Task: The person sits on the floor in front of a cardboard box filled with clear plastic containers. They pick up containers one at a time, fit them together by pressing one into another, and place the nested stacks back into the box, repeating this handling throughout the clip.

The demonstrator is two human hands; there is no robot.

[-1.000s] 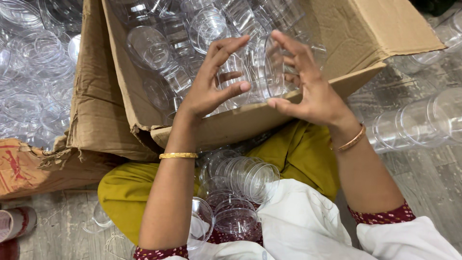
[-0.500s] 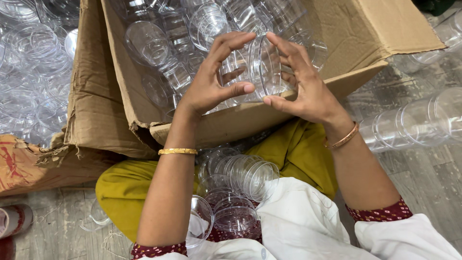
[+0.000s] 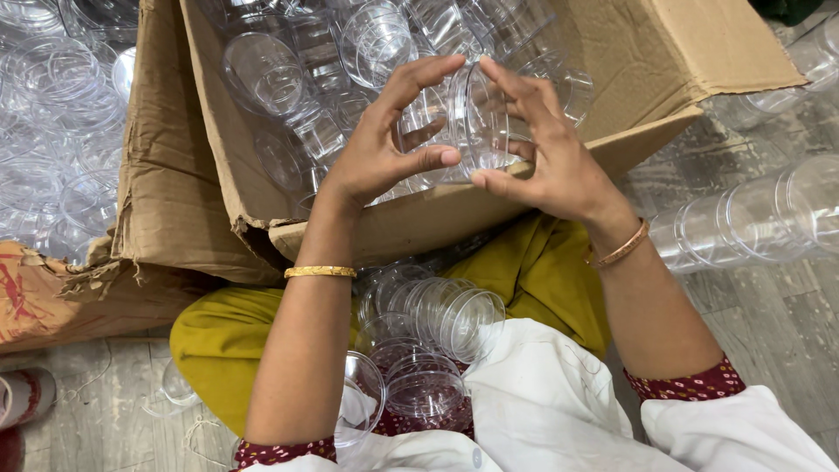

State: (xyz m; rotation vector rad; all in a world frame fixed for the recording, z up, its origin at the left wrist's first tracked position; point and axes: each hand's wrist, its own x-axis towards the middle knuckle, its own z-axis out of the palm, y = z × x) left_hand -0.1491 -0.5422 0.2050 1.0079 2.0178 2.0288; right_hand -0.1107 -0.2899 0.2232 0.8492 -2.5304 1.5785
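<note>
Both of my hands are raised over an open cardboard box (image 3: 612, 61) full of clear plastic cups. My left hand (image 3: 384, 144) and my right hand (image 3: 546, 153) press together from either side on a short stack of clear plastic cups (image 3: 476, 122), fingertips nearly meeting above it and thumbs below. A gold bangle (image 3: 320, 272) sits on my left wrist, a copper one (image 3: 622, 248) on my right. More clear cups (image 3: 437, 341) lie in my lap on yellow-green and white cloth.
A long row of nested clear cups (image 3: 752, 218) lies on the grey floor at the right. Loose clear cups (image 3: 52, 131) are piled at the far left beyond the torn box flap (image 3: 166, 201). A red-and-white object (image 3: 22, 398) sits at the lower left edge.
My hands have closed in toward each other, from spread apart over the box to pressing a stack of cups between them.
</note>
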